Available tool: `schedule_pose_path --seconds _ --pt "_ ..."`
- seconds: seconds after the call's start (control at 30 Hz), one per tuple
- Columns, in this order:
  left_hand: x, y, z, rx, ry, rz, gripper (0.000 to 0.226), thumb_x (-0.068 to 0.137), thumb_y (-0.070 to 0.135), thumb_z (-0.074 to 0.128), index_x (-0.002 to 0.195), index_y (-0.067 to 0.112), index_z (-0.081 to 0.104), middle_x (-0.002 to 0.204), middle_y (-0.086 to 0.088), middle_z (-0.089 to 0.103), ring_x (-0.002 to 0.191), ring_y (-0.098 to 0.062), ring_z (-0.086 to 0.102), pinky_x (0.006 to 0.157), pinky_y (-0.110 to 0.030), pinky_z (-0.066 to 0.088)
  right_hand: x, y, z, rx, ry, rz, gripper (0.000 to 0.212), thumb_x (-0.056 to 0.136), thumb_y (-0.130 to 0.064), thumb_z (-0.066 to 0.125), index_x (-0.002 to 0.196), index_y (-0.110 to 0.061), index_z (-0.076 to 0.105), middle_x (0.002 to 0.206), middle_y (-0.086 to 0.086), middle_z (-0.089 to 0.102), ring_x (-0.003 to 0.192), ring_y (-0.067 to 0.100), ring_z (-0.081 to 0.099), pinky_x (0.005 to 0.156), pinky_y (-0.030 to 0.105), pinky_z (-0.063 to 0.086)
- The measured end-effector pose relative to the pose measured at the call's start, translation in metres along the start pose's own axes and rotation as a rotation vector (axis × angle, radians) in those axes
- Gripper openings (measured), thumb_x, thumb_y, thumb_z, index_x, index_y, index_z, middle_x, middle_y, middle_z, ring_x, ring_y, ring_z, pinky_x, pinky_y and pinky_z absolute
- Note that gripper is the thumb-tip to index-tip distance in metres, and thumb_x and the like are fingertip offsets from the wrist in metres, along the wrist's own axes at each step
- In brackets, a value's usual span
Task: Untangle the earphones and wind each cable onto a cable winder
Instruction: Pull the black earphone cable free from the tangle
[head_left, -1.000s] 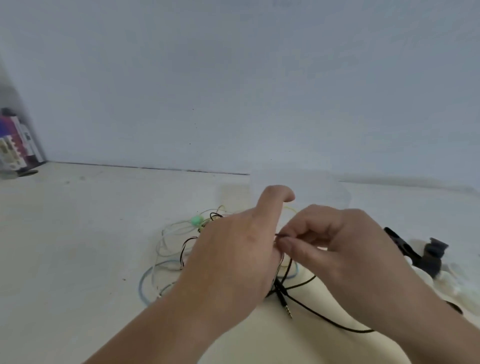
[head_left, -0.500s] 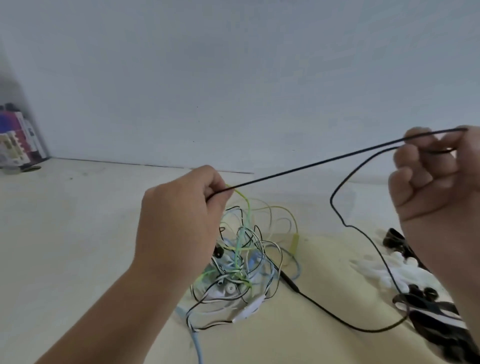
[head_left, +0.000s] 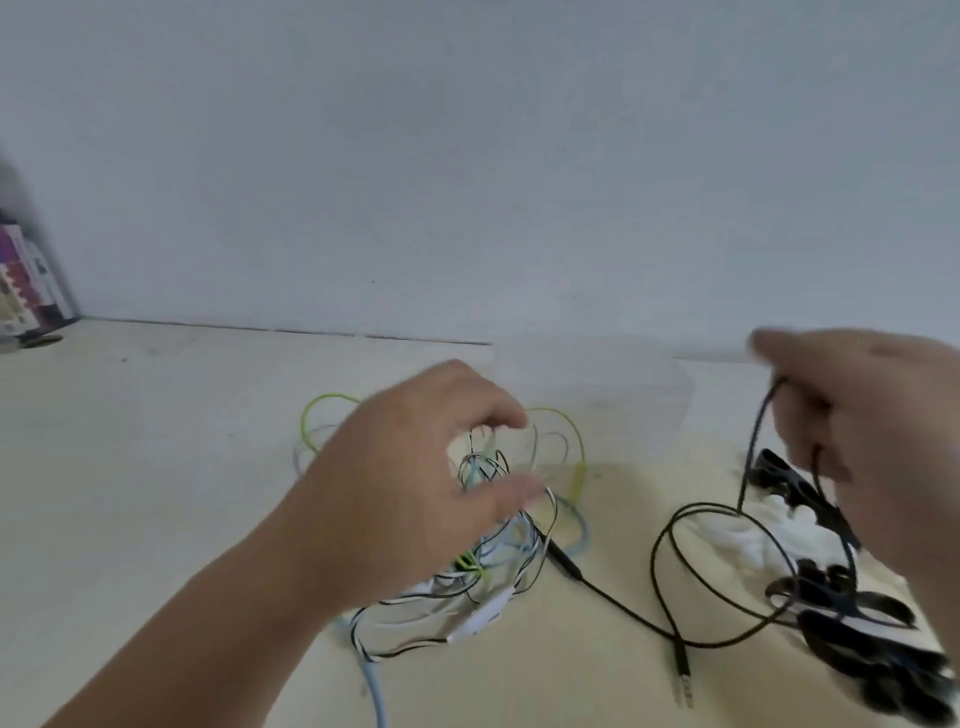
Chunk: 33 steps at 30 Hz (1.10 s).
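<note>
We see a pale cream counter (head_left: 182, 441) meeting a plain bluish-white wall (head_left: 467, 156). At the far left, colourful upright boxes (head_left: 26, 280) stand blurred; a faint translucent container (head_left: 597, 384) sits near the wall.

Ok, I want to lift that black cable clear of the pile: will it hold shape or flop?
Probably floppy: below the right hand the black cable sags into loose loops on the table. Likely light, being so thin. It may snag, since one run leads into the tangle.
</note>
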<state>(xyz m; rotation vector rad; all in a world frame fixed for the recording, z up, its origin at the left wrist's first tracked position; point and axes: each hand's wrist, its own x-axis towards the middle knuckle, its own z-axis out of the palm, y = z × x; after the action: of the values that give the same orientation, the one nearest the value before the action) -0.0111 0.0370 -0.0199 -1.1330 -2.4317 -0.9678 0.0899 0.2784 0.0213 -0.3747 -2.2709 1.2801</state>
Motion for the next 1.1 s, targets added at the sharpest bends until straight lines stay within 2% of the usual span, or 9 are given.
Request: schedule_pose_path --seconds 0.13,0.23,0.37,0.47,0.57,0.8,0.9,0.97,1.1 --pt "-0.006 -0.003 0.011 0.166 -0.330 -0.038 0.056 0.064 0.073 0.074 0.112 0.047 0.061 0.130 0.038 0.034 0.125 0.015 0.026 0.102 -0.013 0.028 0.002 0.009 0.019 -0.635 -0.241 0.045 0.016 0.070 -0.028 0.075 0.060 -0.024 0.064 0.045 -0.010 0.055 0.038 0.004 0.048 0.045 0.021 0.040" --pt "-0.004 -0.008 0.007 0.262 -0.277 -0.134 0.040 0.063 0.064 0.076 0.084 0.035 0.060 0.107 0.024 0.054 0.104 0.004 0.046 0.091 -0.023 0.041 -0.002 0.013 0.035 -0.926 -0.276 -0.035 0.028 0.076 -0.022 0.068 0.094 -0.043 0.064 0.092 -0.022 0.055 0.095 0.004 0.052 0.071 0.025 0.044" --pt "-0.003 -0.010 -0.002 0.211 -0.187 -0.222 0.025 0.073 0.044 0.075 0.072 0.028 0.054 0.086 0.014 0.063 0.083 -0.005 0.057 0.077 -0.031 0.049 -0.018 -0.002 0.067 -0.658 -0.332 -0.142 0.005 0.084 -0.037 0.064 0.088 -0.039 0.066 0.094 -0.021 0.058 0.096 0.001 0.050 0.079 0.023 0.044" --pt "-0.002 -0.008 -0.004 0.181 -0.193 -0.285 0.016 0.066 0.040 0.063 0.075 0.031 0.053 0.081 0.009 0.069 0.074 -0.009 0.062 0.070 -0.037 0.052 -0.028 0.011 0.086 -0.724 -0.543 -0.074 0.032 0.076 -0.057 0.063 0.091 -0.030 0.057 0.089 -0.011 0.060 0.088 0.009 0.057 0.074 0.028 0.048" --pt "0.000 -0.009 -0.006 0.113 -0.110 -0.347 0.013 0.067 0.027 0.065 0.067 0.031 0.053 0.077 0.011 0.071 0.056 -0.003 0.056 0.054 -0.028 0.045 -0.025 0.013 0.091 -0.817 -0.534 -0.132 0.019 0.092 -0.041 0.055 0.092 -0.023 0.056 0.097 -0.006 0.062 0.094 0.018 0.057 0.074 0.031 0.044" --pt "0.005 -0.024 -0.022 -0.028 0.170 -0.469 0.036 0.067 -0.011 0.058 0.068 0.025 0.057 0.079 0.011 0.072 0.047 -0.002 0.053 0.046 -0.026 0.040 -0.007 0.011 0.066 0.014 -0.092 -0.001 0.024 0.098 -0.022 0.055 0.076 -0.017 0.063 0.068 -0.003 0.070 0.058 0.012 0.066 0.066 0.039 0.054" --pt "0.004 -0.031 -0.026 -0.042 0.164 -0.534 0.043 0.067 -0.022 0.050 0.075 0.019 0.059 0.085 0.005 0.071 0.064 0.004 0.061 0.042 -0.022 0.034 0.002 0.008 0.054 0.621 0.039 0.096 0.030 0.099 -0.011 0.052 0.072 -0.010 0.063 0.074 0.007 0.070 0.061 0.022 0.067 0.058 0.035 0.053" --pt "0.002 -0.041 -0.027 -0.014 0.163 -0.595 0.043 0.067 -0.022 0.047 0.073 0.019 0.061 0.087 -0.002 0.071 0.079 -0.015 0.067 0.048 -0.025 0.035 0.009 0.005 0.046 0.980 0.045 0.167 0.023 0.095 -0.009 0.049 0.074 -0.008 0.057 0.086 0.015 0.072 0.070 0.027 0.073 0.057 0.031 0.056" --pt "0.003 -0.045 -0.031 0.123 0.213 -0.656 0.040 0.068 -0.013 0.055 0.073 0.026 0.062 0.094 0.005 0.064 0.072 -0.023 0.061 0.060 -0.034 0.048 0.012 -0.002 0.036 1.182 -0.065 0.157 0.016 0.079 -0.017 0.046 0.065 -0.013 0.041 0.105 0.018 0.074 0.094 0.036 0.074 0.067 0.034 0.060"
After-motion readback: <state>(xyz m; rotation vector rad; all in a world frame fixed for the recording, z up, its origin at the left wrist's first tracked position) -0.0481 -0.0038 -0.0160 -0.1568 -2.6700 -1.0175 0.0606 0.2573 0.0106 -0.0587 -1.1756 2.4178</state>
